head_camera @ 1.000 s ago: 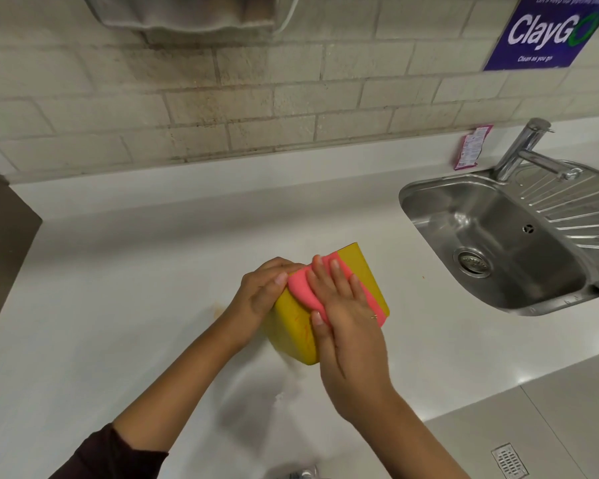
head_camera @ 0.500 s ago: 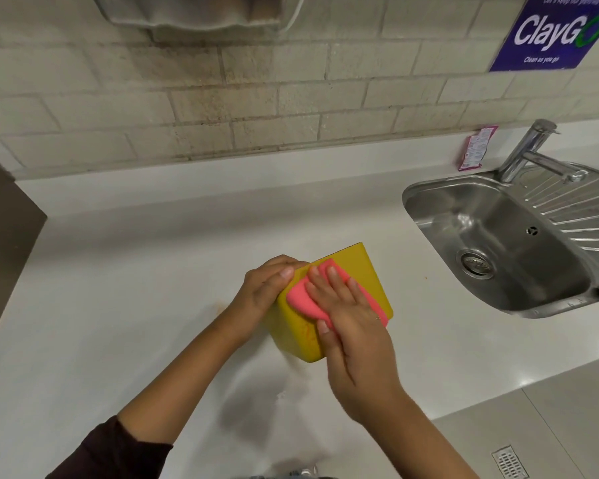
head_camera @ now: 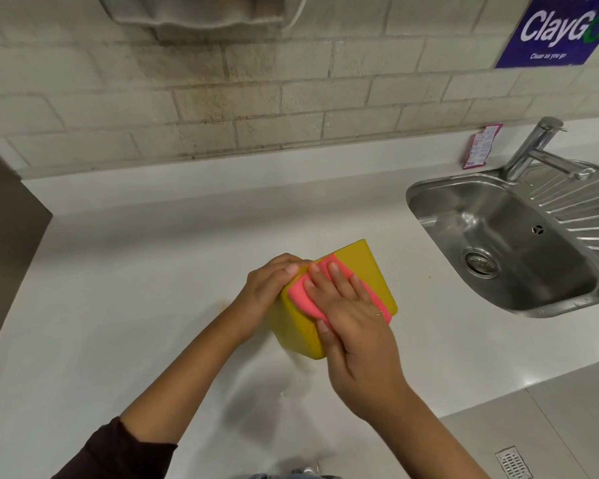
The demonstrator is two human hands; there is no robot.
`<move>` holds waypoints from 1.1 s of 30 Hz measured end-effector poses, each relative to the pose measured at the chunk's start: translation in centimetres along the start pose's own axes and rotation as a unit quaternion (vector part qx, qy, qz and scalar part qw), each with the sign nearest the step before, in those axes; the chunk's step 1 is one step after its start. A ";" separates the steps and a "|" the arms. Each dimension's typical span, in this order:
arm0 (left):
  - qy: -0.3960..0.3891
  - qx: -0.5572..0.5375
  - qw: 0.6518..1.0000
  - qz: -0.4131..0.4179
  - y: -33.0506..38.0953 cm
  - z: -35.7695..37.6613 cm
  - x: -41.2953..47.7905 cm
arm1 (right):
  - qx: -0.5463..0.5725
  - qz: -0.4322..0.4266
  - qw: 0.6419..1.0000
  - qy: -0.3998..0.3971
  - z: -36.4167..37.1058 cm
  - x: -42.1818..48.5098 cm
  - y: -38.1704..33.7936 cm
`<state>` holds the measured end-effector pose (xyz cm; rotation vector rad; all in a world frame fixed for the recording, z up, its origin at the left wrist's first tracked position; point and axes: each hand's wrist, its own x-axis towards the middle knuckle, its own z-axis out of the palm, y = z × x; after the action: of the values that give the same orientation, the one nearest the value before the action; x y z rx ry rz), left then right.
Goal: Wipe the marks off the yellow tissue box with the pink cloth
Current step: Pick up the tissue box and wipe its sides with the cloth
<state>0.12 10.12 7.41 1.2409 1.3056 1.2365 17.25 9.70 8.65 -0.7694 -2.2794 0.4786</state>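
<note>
The yellow tissue box [head_camera: 363,267] stands tilted on the white counter [head_camera: 125,305], near its middle. My left hand [head_camera: 267,288] grips the box's left side and steadies it. My right hand [head_camera: 353,316] lies flat on the box's top face, fingers spread, pressing the pink cloth [head_camera: 301,295] against it. The cloth covers the left and near part of that face; its far right strip shows bare yellow. No marks are visible on the uncovered yellow surface.
A steel sink [head_camera: 498,250] with a tap [head_camera: 533,146] is set into the counter at the right. A small pink sachet [head_camera: 478,150] leans on the backsplash. A tiled wall runs behind, and a dark panel [head_camera: 4,243] borders the counter's left end.
My right hand and the cloth slid back toward me and then forward again across the top face. The left hand kept its grip on the box.
</note>
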 end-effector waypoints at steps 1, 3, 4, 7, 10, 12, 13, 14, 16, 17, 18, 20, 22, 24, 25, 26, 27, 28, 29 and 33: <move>-0.002 -0.001 1.000 -0.003 0.0 -0.1 0.0 | 0.007 -0.015 1.000 -0.001 -0.4 -0.3 0.5; -0.005 0.003 1.000 -0.005 0.0 -0.1 0.1 | 0.024 -0.001 0.999 0.027 -0.9 -0.6 1.1; -0.006 0.006 1.000 -0.006 0.0 -0.1 0.1 | 0.029 0.020 0.998 0.047 -0.9 -0.5 1.1; -0.004 0.003 1.000 -0.016 0.2 -0.1 0.3 | 0.014 0.080 0.993 0.083 0.3 0.6 -0.2; -0.006 0.000 1.000 -0.021 0.2 -0.3 0.5 | -0.007 0.076 0.995 0.056 1.2 1.3 -1.3; -0.011 -0.009 1.000 -0.018 0.2 -0.4 0.4 | -0.010 0.031 0.999 0.015 0.9 1.0 -1.1; -0.014 -0.016 1.000 -0.013 0.3 -0.4 0.4 | -0.003 0.001 1.000 -0.009 0.5 0.8 -0.7; -0.017 -0.018 1.000 -0.007 0.3 -0.4 0.4 | 0.011 -0.028 0.999 -0.030 0.1 0.5 -0.2; -0.012 -0.013 1.000 -0.002 0.4 -0.3 0.3 | 0.049 -0.058 0.996 -0.050 -1.0 -0.1 1.2; -0.008 -0.011 1.000 -0.003 0.4 -0.3 0.3 | 0.068 -0.052 0.995 -0.042 -1.5 -0.4 1.8; -0.007 -0.008 1.000 -0.004 0.5 -0.2 0.3 | 0.085 -0.032 0.996 -0.021 -1.8 -0.5 2.2; -0.014 -0.001 1.000 -0.005 0.5 -0.2 0.2 | 0.097 0.019 0.995 0.030 -1.7 -0.5 2.4; -0.021 -0.004 1.000 -0.007 0.6 -0.1 0.1 | 0.078 0.057 0.994 0.055 -0.9 0.1 1.6; -0.016 -0.012 1.000 -0.008 0.5 0.0 0.1 | 0.052 0.065 0.995 0.047 -0.1 0.7 0.6; -0.012 -0.017 1.000 -0.006 0.5 0.1 0.1 | 0.043 0.056 0.997 0.037 0.1 0.8 0.2; -0.009 -0.023 1.000 -0.004 0.4 0.1 0.2 | 0.038 0.042 0.998 0.024 0.1 0.9 0.0; -0.008 -0.028 1.000 -0.002 0.3 0.1 0.2 | 0.037 0.024 0.999 0.010 0.0 0.8 0.0; -0.010 -0.028 1.000 0.001 0.3 0.1 0.2 | 0.040 0.003 0.999 -0.005 -0.1 0.7 0.0; -0.014 -0.024 1.000 0.005 0.2 0.1 0.3 | 0.045 -0.017 0.999 -0.021 -0.3 0.5 0.1; -0.008 -0.005 1.000 0.016 0.3 -0.1 0.6 | 0.095 -0.078 0.989 -0.080 -1.5 -0.7 1.7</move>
<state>0.00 10.68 7.74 1.2655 1.2708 1.2516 19.42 10.74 8.50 -0.4687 -2.3760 0.6928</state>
